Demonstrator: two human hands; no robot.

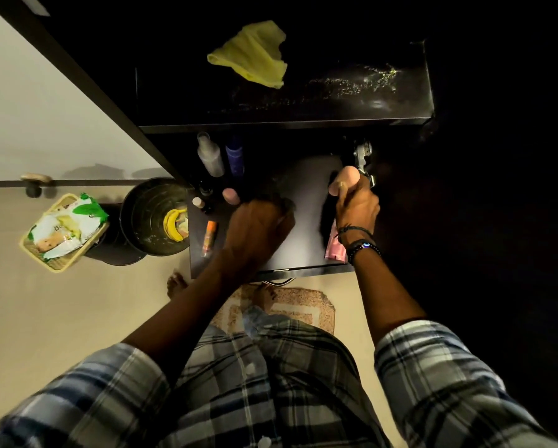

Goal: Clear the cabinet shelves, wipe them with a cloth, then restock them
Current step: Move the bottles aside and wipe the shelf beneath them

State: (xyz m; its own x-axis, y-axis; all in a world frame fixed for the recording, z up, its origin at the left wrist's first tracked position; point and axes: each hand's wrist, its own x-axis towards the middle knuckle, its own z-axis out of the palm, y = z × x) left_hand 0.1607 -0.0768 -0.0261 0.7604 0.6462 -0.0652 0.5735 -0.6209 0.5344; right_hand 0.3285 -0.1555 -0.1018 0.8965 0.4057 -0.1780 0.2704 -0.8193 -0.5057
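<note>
The dark cabinet has an upper shelf where a crumpled yellow cloth lies beside dusty streaks. On the lower shelf a clear bottle, a blue bottle, small vials and an orange tube sit at the left. My left hand is curled over something dark and blurred at mid-shelf. My right hand is closed around a dark object by the metal hinge. A pink packet lies under that wrist.
A black metal bin holding a banana peel stands on the floor left of the cabinet. Beside it is a yellow basket with a white-green packet. A patterned mat lies under my feet. A white door fills the left.
</note>
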